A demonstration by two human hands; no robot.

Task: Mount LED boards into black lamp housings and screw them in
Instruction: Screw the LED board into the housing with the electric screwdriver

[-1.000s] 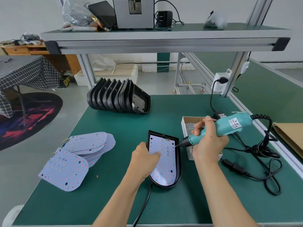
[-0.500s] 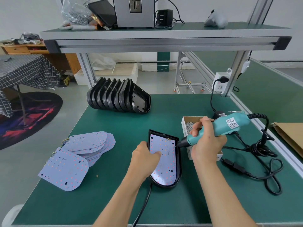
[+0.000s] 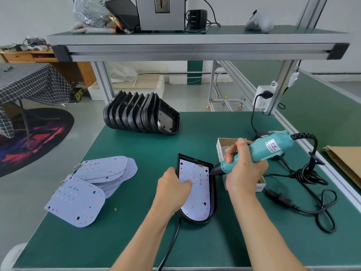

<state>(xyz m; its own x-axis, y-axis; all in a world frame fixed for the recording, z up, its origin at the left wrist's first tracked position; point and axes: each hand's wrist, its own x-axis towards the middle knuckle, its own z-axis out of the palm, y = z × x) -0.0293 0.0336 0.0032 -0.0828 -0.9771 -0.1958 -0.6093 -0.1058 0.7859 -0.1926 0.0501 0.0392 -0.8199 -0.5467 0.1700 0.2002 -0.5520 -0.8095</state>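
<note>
Head view, looking down on the green bench [image 3: 136,241]. The right hand [image 3: 244,171] has its grip wrapped tight round the teal electric screwdriver [image 3: 261,151], fingers curled about the barrel, and the bit tip sits right on the LED board [image 3: 195,192] by its right edge, toward the far end. That board lies inside the black lamp housing [image 3: 213,194], flat on the bench near the middle of the near edge, with a black cable [image 3: 170,249] running off its near end. The left hand [image 3: 173,190] steadies things: thumb pressed down on the board, the other fingers curled over the housing's left wall. Just beyond the right hand sits a cardboard box of screws [image 3: 221,151], touching distance from the housing. Toward the left edge, a fanned pile of loose LED boards [image 3: 91,184]. At the far edge, a row of empty housings [image 3: 140,116] standing on edge.
</note>
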